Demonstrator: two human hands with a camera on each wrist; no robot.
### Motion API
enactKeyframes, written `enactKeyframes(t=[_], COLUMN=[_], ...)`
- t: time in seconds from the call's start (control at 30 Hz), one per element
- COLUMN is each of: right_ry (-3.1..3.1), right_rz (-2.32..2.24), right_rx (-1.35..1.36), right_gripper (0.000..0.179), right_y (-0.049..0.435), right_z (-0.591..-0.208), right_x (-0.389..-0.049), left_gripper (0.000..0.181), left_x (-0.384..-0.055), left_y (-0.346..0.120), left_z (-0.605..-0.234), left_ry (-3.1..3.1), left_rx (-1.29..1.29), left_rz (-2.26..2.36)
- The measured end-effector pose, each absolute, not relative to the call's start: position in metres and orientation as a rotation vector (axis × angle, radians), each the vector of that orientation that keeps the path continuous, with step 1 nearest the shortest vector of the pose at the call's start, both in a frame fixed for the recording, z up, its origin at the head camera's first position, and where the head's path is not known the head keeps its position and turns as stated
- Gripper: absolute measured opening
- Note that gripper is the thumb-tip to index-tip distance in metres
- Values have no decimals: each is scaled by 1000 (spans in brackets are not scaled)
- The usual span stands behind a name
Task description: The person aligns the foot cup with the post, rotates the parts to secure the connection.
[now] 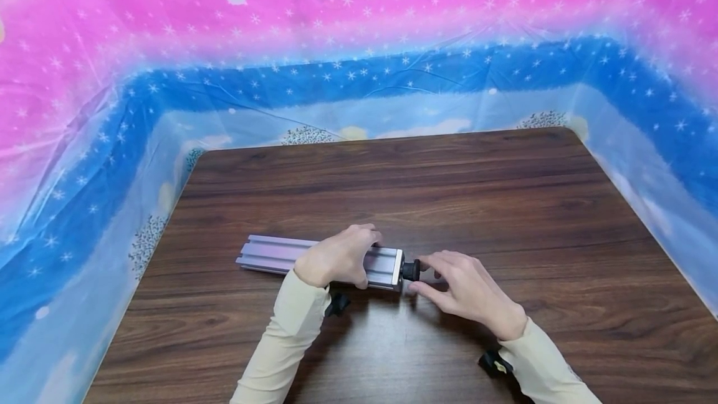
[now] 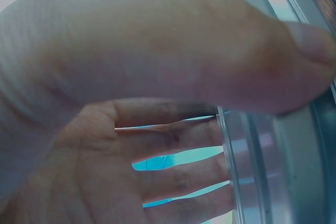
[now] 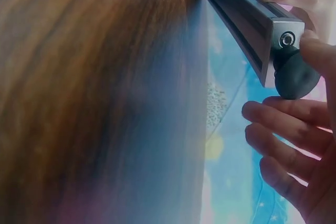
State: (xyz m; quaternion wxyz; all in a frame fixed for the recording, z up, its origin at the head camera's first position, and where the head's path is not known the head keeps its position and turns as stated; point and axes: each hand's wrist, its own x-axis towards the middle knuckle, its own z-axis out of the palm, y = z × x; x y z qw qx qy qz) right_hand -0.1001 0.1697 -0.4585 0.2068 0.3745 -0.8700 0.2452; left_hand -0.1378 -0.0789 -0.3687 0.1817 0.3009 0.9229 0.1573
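A silver aluminium profile (image 1: 275, 252) with long grooves lies across the table, tilted slightly down to the right in the head view. My left hand (image 1: 339, 257) grips it from above near its right part, thumb on the near side and fingers over the far side. In the left wrist view, the thumb (image 2: 252, 56) presses along the grooved metal. A black round knob (image 3: 297, 74) sticks out from the profile's end plate (image 3: 288, 27), beside a small round bolt head. My right hand (image 1: 462, 282) surrounds the knob loosely, its fingers and thumb spread to either side.
The dark wood-grain table (image 1: 392, 186) extends around the hands. Pink and blue patterned cloth (image 1: 359, 73) hangs behind it and along both sides. Black wrist mounts (image 1: 496, 363) sit at the cream sleeves, close over the tabletop.
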Motion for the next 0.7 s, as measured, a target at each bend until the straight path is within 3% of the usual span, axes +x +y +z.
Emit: enactKeyframes(t=[0.13, 0.37, 0.7], right_ry=[-2470, -2470, -2584], right_rz=[659, 717, 763], right_rx=[1019, 1005, 914], right_gripper=[31, 43, 36], right_y=[167, 163, 161], right_z=[-459, -461, -458], right_x=[-101, -102, -96], left_gripper=[67, 62, 63], left_x=[-137, -136, -136], left_y=[-79, -79, -80], left_z=[-369, -368, -368], left_ry=[2603, 2610, 2599], left_rx=[848, 879, 864], left_rz=[448, 441, 442])
